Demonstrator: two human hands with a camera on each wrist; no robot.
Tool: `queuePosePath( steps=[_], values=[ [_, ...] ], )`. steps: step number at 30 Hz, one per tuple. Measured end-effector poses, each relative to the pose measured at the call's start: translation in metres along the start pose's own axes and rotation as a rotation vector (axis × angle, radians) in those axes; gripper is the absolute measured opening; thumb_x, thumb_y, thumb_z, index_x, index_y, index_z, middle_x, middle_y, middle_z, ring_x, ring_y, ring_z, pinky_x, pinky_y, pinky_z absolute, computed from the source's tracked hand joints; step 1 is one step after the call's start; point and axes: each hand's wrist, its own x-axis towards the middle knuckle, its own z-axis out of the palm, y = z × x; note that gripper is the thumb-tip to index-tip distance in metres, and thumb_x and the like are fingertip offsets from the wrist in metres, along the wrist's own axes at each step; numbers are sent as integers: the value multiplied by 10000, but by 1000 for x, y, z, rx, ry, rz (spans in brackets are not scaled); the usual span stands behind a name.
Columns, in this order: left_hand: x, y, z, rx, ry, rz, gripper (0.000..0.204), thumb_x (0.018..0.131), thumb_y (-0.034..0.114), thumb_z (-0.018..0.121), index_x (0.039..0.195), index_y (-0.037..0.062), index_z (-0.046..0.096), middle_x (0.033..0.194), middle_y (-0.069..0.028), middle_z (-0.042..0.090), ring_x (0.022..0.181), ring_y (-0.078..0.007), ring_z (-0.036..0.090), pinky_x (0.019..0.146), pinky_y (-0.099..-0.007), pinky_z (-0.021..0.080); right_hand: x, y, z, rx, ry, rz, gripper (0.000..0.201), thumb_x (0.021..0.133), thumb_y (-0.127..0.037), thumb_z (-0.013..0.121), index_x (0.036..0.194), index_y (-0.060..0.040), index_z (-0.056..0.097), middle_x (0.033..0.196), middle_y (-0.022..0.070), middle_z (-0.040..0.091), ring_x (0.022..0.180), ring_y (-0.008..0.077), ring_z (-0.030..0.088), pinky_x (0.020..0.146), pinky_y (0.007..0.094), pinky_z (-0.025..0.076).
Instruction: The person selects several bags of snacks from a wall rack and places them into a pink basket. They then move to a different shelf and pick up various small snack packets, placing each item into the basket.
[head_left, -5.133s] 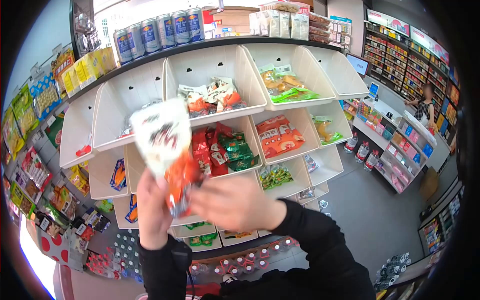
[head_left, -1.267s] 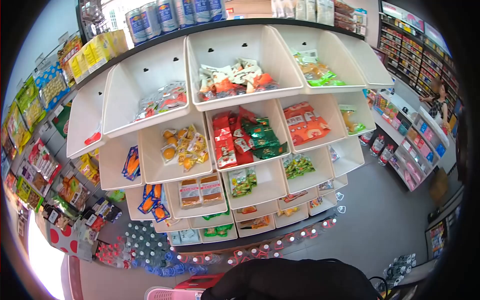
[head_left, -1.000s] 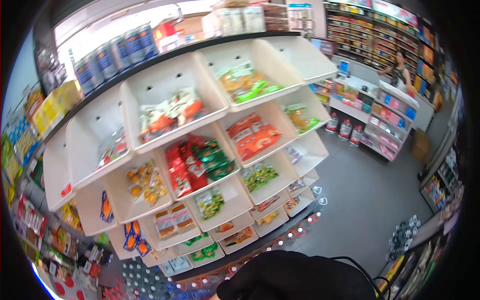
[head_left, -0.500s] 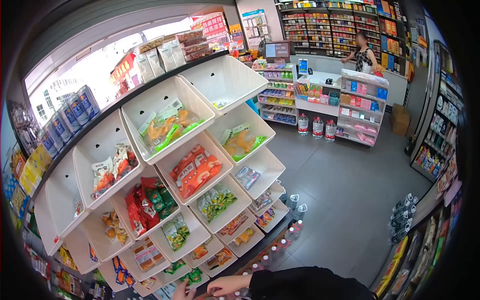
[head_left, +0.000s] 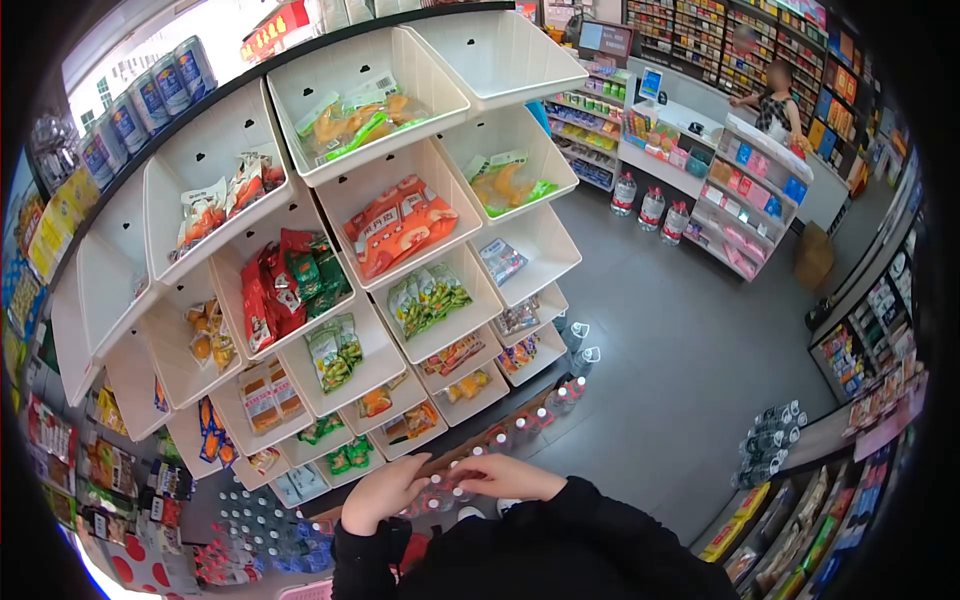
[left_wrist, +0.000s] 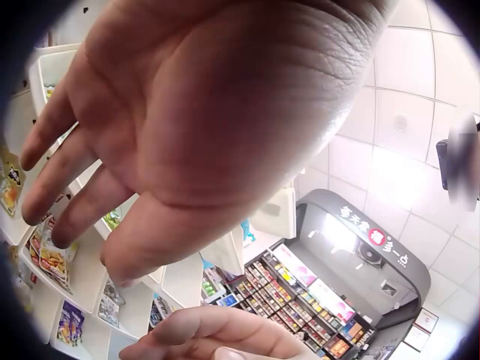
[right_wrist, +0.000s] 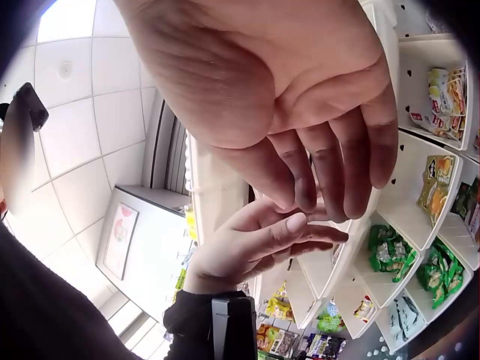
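In the head view my left hand (head_left: 385, 492) and right hand (head_left: 512, 474) are held low in front of my body, fingertips close together and nothing in either. The left wrist view shows the left hand (left_wrist: 187, 127) with its fingers loosely extended. In the right wrist view the right hand (right_wrist: 285, 90) has relaxed, slightly bent fingers. Past the hands rises a rack of white bins with bagged snacks. Among these are red-and-white packets (head_left: 232, 200), a large orange-red bag (head_left: 402, 225), red and dark green packets (head_left: 290, 285) and green packets (head_left: 430, 300).
Bottles with red caps (head_left: 520, 432) line the rack's foot. Blue cans (head_left: 150, 100) stand on its top. A counter (head_left: 665, 160) with a person (head_left: 778, 105) behind it is at the back right. Water bottles (head_left: 770, 440) and shelves (head_left: 800, 530) stand right across the grey floor (head_left: 650, 370).
Five seconds ago both hands held up a white-and-orange snack packet; now they are empty. The head view has swung right along the rack. Over the last half second, both hands rose further into view.
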Motion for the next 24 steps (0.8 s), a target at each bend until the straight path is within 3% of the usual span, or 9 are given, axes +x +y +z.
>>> queuePosePath(
  steps=[5, 9, 11, 13, 15, 17, 20, 23, 24],
  values=[
    [4, -30, -15, -30, -27, 119, 388, 766, 225, 498, 1089, 20, 439, 956, -187, 527, 891, -337, 498, 746, -381, 407, -2, 18, 10, -36, 173, 63, 227, 814, -126, 485, 1010, -13, 504, 900, 97, 565, 818, 168, 548, 723, 276, 427],
    [14, -43, -38, 145, -45, 84, 323, 757, 246, 508, 991, 26, 472, 886, -186, 535, 850, -341, 507, 704, -393, 412, -3, 11, 0, -144, 209, 86, 226, 809, -122, 493, 1000, -1, 495, 908, 95, 562, 822, 173, 549, 717, 282, 434],
    [31, -20, -65, 176, -183, -28, 337, 759, 262, 511, 1000, 30, 471, 890, -183, 541, 848, -335, 511, 702, -388, 416, 2, 8, -25, -99, 195, -15, 301, 791, -156, 495, 1046, 0, 459, 885, 113, 570, 831, 182, 555, 709, 286, 443],
    [68, 15, -101, 291, -369, -32, 408, 760, 261, 528, 1102, 50, 454, 1009, -165, 526, 916, -301, 510, 769, -335, 419, 7, -28, -71, -218, 166, 67, 342, 776, -161, 525, 1060, 12, 444, 869, 89, 569, 762, 165, 563, 673, 273, 452],
    [105, 33, -126, 172, -185, 312, 394, 772, 228, 525, 1107, 35, 450, 1015, -158, 530, 909, -286, 521, 777, -337, 419, 18, -39, -129, -336, 234, -51, 354, 809, -164, 515, 1111, -6, 421, 932, 71, 554, 822, 122, 540, 733, 262, 442],
    [157, 50, -148, 145, -181, 479, 393, 786, 201, 521, 1125, 23, 436, 1011, -147, 536, 902, -249, 531, 781, -326, 421, 23, -62, -191, -67, 361, 8, 372, 793, -162, 540, 1117, -14, 429, 946, 68, 562, 827, 124, 540, 750, 263, 435],
    [215, 91, -175, 99, -175, 461, 395, 793, 203, 521, 1133, 21, 434, 1003, -142, 540, 895, -207, 535, 775, -303, 423, 31, -97, -267, 71, 619, -12, 347, 794, -159, 524, 1094, -2, 444, 967, 81, 555, 833, 132, 545, 725, 249, 428],
    [280, 102, -175, -3, -2, 386, 428, 788, 200, 528, 1142, -10, 413, 1000, -152, 539, 908, -188, 530, 774, -283, 422, 49, -94, -328, -34, 756, -18, 378, 734, -134, 540, 1068, 25, 459, 972, 117, 556, 848, 178, 551, 730, 275, 432],
    [309, 94, -167, -122, 219, 380, 430, 761, 199, 539, 1109, -29, 431, 957, -166, 551, 861, -209, 545, 742, -292, 430, 59, -83, -346, -31, 739, -26, 378, 734, -134, 540, 1068, 25, 459, 972, 117, 556, 848, 178, 551, 730, 275, 432]
  ],
)
